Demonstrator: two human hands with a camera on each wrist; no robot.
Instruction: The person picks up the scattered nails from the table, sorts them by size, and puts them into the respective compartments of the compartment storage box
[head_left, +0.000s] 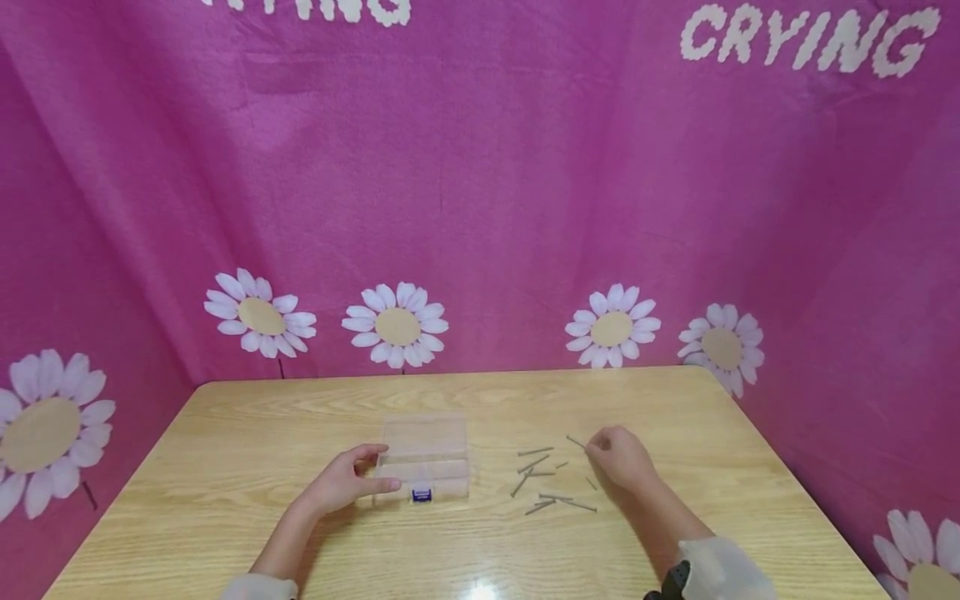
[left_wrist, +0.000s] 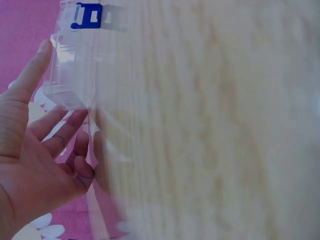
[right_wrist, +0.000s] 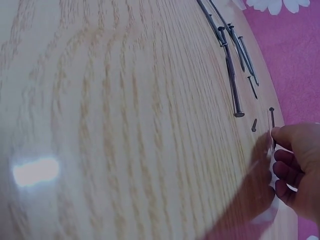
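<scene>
A clear plastic box (head_left: 450, 487) with a blue latch (head_left: 422, 495) lies left of centre on the table, its clear lid (head_left: 425, 431) folded back. My left hand (head_left: 348, 481) holds the box at its left end; the left wrist view shows the thumb along the latch side and fingertips at the corner. A thin nail (right_wrist: 272, 116) is pinched between the thumb and fingers of my right hand (head_left: 621, 457), its head sticking out to the left. Between box and right hand lie several loose grey nails (head_left: 533, 464), long and short, some crossing.
The wooden table (head_left: 300, 417) has a shiny top with a bright glare spot near its front. A pink curtain (head_left: 495, 208) with white daisies hangs behind and at both sides. Two short nails (head_left: 592, 482) lie close to the right hand.
</scene>
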